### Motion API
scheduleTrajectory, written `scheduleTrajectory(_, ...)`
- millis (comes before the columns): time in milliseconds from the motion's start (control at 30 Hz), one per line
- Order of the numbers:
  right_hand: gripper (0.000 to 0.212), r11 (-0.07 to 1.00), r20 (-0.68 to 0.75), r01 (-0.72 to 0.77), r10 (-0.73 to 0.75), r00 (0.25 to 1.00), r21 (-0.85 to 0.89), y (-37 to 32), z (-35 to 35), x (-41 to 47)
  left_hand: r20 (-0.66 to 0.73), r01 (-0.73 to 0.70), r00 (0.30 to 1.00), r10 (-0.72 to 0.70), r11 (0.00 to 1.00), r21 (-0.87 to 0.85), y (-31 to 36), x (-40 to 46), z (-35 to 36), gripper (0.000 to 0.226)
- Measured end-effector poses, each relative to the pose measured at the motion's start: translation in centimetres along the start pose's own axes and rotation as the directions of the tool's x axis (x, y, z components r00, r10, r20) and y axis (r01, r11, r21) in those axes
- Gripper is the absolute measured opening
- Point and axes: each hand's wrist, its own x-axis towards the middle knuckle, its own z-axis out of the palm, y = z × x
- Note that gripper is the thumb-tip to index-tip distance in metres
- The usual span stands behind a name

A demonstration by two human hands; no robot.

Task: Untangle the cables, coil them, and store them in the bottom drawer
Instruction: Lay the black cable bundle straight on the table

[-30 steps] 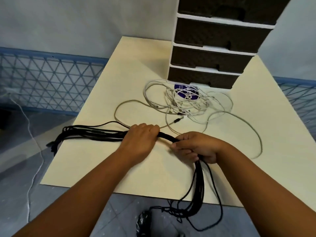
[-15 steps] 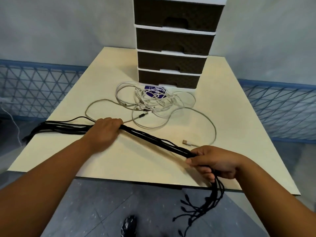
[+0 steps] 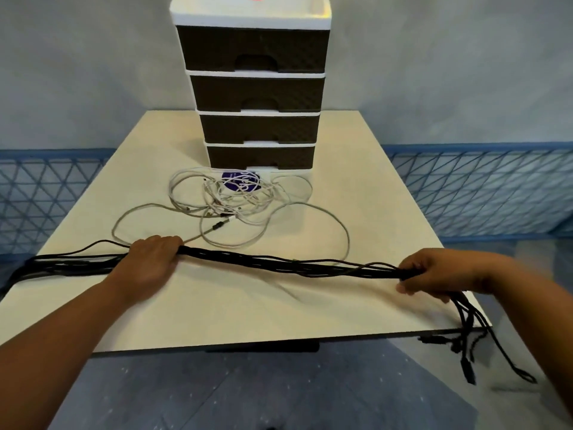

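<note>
Black cables [image 3: 288, 266] stretched over the table [image 3: 372, 187] between both fists: left hand [image 3: 153, 259] grips one end, right hand [image 3: 434, 271] the other, ends dangling past fingers.

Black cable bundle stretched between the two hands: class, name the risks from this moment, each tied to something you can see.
1. The black cable bundle has plug ends hanging past the table edge beside the right hand; they may snag there.
2. A loop of the white cable tangle lies under the bundle; pulling could drag it along.
3. The bottom drawer is closed, and both hands, including the left hand, are occupied.
</note>
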Motion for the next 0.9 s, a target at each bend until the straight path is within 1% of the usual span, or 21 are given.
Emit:
scheduleTrajectory(67, 0.015, 0.993, -0.108, -0.037, 0.025, 0.994, -0.115, -0.1, -0.2, 0.9, -0.004, -0.005, 1.0, 0.005, 1.0, 0.003, -0.1, 0.1, 0.1, 0.029)
scheduleTrajectory(100, 0.011, 0.978, -0.191, -0.055, 0.016, 0.982, -0.202, -0.3, -0.2, 1.3, 0.002, -0.009, 1.0, 0.009, 1.0, 0.004, -0.1, 0.1, 0.1, 0.029)
scheduleTrajectory(167, 0.009, 0.891, -0.364, -0.128, -0.044, 0.93, -0.436, -0.6, -0.2, 2.2, 0.012, -0.018, 1.0, 0.018, 1.0, 0.013, -0.1, 0.1, 0.1, 0.029)
scheduleTrajectory(200, 0.009, 0.833, -0.431, -0.174, -0.084, 0.899, -0.526, -0.4, -0.3, 2.7, 0.012, -0.026, 1.0, 0.026, 0.999, 0.021, -0.2, 0.1, 0.2, 0.029)
scheduleTrajectory(233, 0.009, 0.792, -0.478, -0.208, -0.118, 0.87, -0.574, -0.1, -0.6, 3.0, 0.01, -0.033, 0.999, 0.033, 0.999, 0.027, -0.3, 0.1, 0.1, 0.029)
scheduleTrajectory(300, 0.012, 0.753, -0.523, -0.244, -0.152, 0.839, -0.612, 1.3, -1.3, 3.5, 0.007, -0.041, 0.999, 0.041, 0.999, 0.031, -0.3, 0.0, 0.1, 0.027)
scheduleTrajectory(367, 0.017, 0.726, -0.517, -0.245, -0.175, 0.838, -0.643, 2.8, -1.7, 3.9, -0.008, -0.052, 0.999, 0.052, 0.998, 0.035, -0.3, 0.0, 0.3, 0.027)
scheduleTrajectory(433, 0.022, 0.727, -0.51, -0.22, -0.204, 0.836, -0.651, 3.5, -1.8, 4.2, -0.009, -0.058, 0.998, 0.058, 0.998, 0.033, -0.4, 0.0, 0.5, 0.028)
scheduleTrajectory(533, 0.024, 0.754, -0.571, -0.222, -0.236, 0.786, -0.618, 4.1, -2.5, 4.7, -0.002, -0.049, 0.999, 0.049, 0.998, 0.03, -0.6, 0.1, 0.6, 0.028)
scheduleTrajectory(633, 0.025, 0.817, -0.657, -0.281, -0.151, 0.738, -0.503, 5.2, -3.8, 4.4, -0.003, -0.029, 1.0, 0.029, 1.0, 0.009, -0.6, 0.1, 0.5, 0.028)
scheduleTrajectory(767, 0.011, 0.807, -0.703, -0.341, -0.125, 0.7, -0.483, 7.3, -4.0, 3.9, -0.011, -0.028, 1.0, 0.028, 1.0, 0.004, -0.6, -0.1, 0.5, 0.032)
scheduleTrajectory(900, 0.004, 0.869, -0.729, -0.318, -0.068, 0.681, -0.379, 8.4, -4.1, 4.5, -0.012, -0.028, 1.0, 0.028, 0.999, 0.02, -0.6, 0.0, 0.6, 0.033)
